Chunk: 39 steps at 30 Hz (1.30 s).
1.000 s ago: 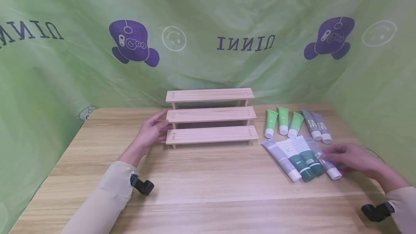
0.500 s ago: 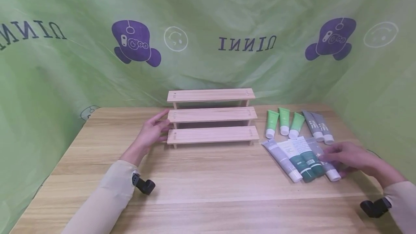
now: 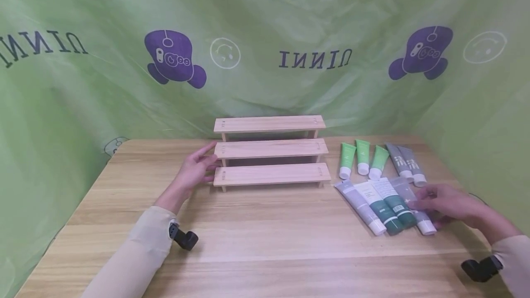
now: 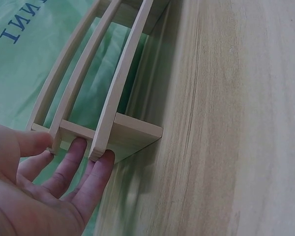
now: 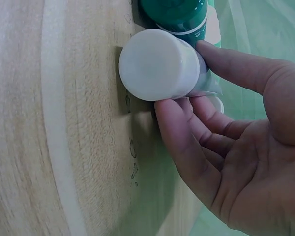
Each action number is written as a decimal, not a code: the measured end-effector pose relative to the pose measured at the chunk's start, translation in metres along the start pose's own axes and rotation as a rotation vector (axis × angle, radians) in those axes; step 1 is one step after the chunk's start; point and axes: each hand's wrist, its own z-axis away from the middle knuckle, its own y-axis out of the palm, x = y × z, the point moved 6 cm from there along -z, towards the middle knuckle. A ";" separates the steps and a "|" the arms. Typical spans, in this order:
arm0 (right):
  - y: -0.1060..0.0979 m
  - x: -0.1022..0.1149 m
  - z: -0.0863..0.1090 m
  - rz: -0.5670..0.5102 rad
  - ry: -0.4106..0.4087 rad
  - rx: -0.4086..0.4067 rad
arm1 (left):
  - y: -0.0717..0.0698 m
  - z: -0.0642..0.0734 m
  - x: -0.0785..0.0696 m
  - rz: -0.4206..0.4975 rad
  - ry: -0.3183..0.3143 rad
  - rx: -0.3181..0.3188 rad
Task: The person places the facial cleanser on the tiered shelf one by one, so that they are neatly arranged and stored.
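Observation:
In the head view, my left hand is at the left end of a three-step wooden display rack. Its loosely extended fingers touch the rack's end, and in the left wrist view the thumb lies by the end of the middle board. Over on the right, my right hand holds a grey squeeze tube with a white cap. The thumb is on one side and the fingers on the other. Beside that tube lie two white-and-green tubes and another grey tube.
Behind these lie three small light-green tubes with white caps and two dark grey tubes. Everything rests on a wood-grain table. A green printed cloth hangs behind the rack and at both sides.
The head view shifts slightly. Both hands stay nearly where they were, the right one at the same grey tube and the left one at the rack's end.

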 end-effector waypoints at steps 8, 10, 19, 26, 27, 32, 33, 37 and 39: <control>0.001 -0.005 0.004 -0.042 -0.026 0.005 | 0.000 0.001 0.000 -0.006 0.001 -0.010; 0.001 -0.006 0.005 -0.051 -0.037 0.009 | 0.000 0.002 -0.001 -0.011 0.003 -0.010; -0.001 -0.014 0.011 -0.127 -0.057 0.001 | -0.001 0.000 0.000 -0.006 0.003 -0.011; -0.002 -0.016 0.020 -0.186 -0.086 -0.024 | 0.000 0.000 0.000 0.001 0.006 -0.012; -0.002 -0.015 0.022 -0.189 -0.092 -0.028 | 0.001 0.000 0.001 0.004 0.006 -0.011; 0.002 -0.012 0.031 -0.183 -0.114 -0.077 | 0.001 0.000 0.003 0.008 0.006 -0.004; 0.003 -0.011 0.033 -0.185 -0.118 -0.086 | 0.001 0.000 0.003 0.008 0.007 -0.004; 0.008 -0.003 0.038 -0.215 -0.170 -0.094 | 0.001 0.000 0.003 0.005 0.014 -0.007; 0.011 0.003 0.039 -0.234 -0.198 -0.086 | 0.000 0.000 0.002 0.000 0.019 -0.012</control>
